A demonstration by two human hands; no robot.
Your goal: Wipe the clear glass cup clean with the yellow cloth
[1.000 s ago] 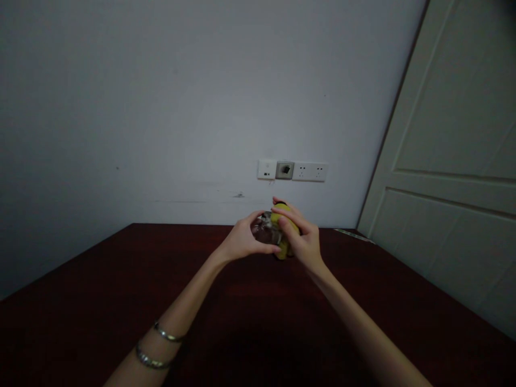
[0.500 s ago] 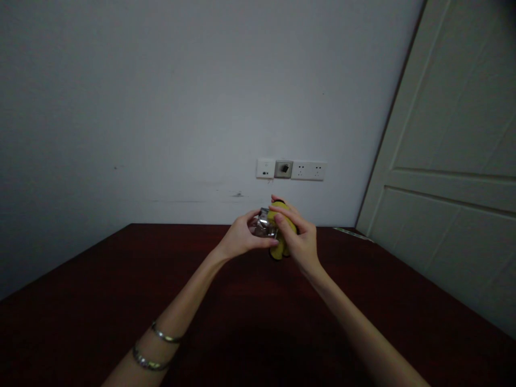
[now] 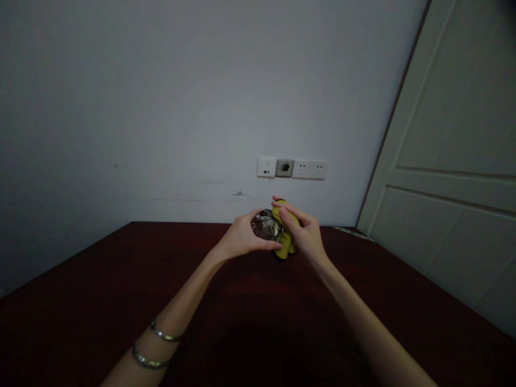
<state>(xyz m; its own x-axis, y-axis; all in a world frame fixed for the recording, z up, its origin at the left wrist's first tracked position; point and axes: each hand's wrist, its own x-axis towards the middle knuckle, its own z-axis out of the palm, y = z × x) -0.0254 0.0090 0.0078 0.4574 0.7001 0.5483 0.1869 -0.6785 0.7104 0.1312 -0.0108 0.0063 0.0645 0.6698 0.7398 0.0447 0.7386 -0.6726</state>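
Glass jar sits in left hand's grip, touching right hand's yellow cloth.

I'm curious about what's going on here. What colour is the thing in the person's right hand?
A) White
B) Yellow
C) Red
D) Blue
B: the right hand closes around a yellow thing, right beside the shiny object held in the left hand.
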